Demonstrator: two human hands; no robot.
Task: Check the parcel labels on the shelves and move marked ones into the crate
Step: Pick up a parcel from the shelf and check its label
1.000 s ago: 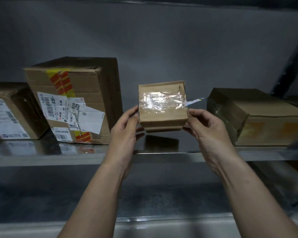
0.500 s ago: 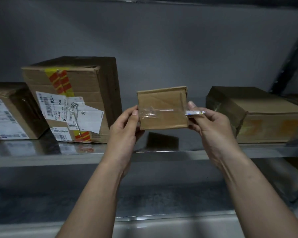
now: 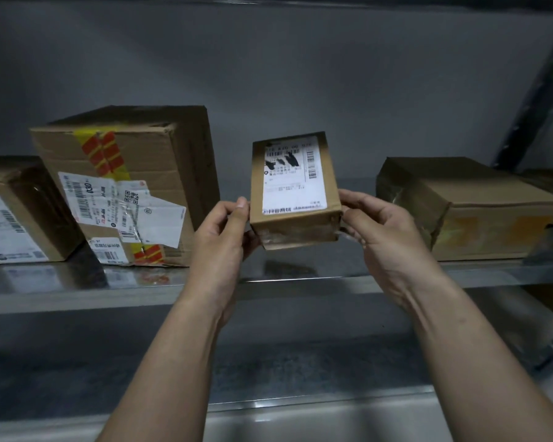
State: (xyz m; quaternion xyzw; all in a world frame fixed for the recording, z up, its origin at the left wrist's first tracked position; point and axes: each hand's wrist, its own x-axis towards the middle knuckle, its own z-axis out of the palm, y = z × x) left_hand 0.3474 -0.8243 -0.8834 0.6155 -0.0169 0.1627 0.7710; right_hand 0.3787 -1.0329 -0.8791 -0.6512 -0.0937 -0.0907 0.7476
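I hold a small cardboard parcel [image 3: 296, 223] in the air just above the metal shelf [image 3: 77, 288], at the centre of the view. Its white shipping label [image 3: 292, 177] faces me, with barcodes and black marker strokes over part of the text. My left hand [image 3: 219, 240] grips the parcel's left side, thumb on the front edge. My right hand [image 3: 380, 237] grips its right side. No crate is in view.
A large box [image 3: 147, 161] with red-and-yellow tape and several labels stands on the shelf to the left. Another labelled box [image 3: 20, 215] sits at the far left. A flat taped box [image 3: 479, 212] lies to the right. A lower shelf [image 3: 268, 371] runs below.
I have turned the small parcel in both hands: a taped face showed before, then a plain face, and now the labelled face is toward me.
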